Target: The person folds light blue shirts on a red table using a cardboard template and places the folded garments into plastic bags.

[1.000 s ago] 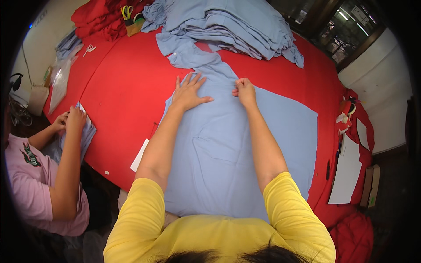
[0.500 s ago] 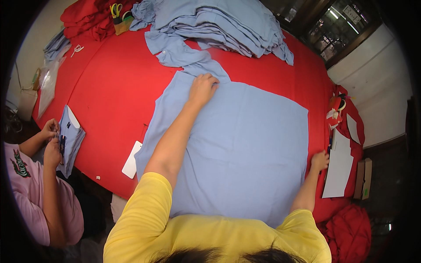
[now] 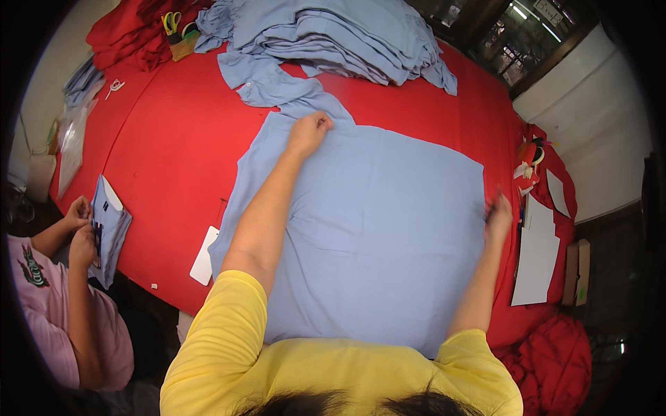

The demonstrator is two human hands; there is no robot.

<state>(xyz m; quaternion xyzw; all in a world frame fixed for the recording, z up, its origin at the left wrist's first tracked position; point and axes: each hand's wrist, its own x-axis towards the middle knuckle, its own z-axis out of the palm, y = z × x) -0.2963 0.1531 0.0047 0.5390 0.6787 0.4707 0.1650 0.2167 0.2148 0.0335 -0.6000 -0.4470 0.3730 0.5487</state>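
Note:
A light blue shirt [image 3: 388, 229] lies spread on the red-covered table in front of me, its sleeve and collar end bunched at the far left. My left hand [image 3: 310, 133] is at its far edge with the fingers curled together; whether cloth is pinched in them is hidden. Beside the shirt's right edge, my right hand [image 3: 499, 216] is raised and smeared by motion. Its fingers look closed around a small dark thing whose kind does not show. A white card template [image 3: 205, 256] lies by the shirt's left edge.
A tall stack of blue shirts [image 3: 333, 35] is at the back, with yellow-handled scissors [image 3: 171, 23] in a holder to its left. White paper sheets [image 3: 536, 256] lie at the right. On the left, another person's hands [image 3: 82, 229] hold a folded blue shirt [image 3: 111, 225].
My right hand has moved away from me, up along the shirt's right edge. My left hand has shifted slightly left, its fingers more curled. The view has tilted a little.

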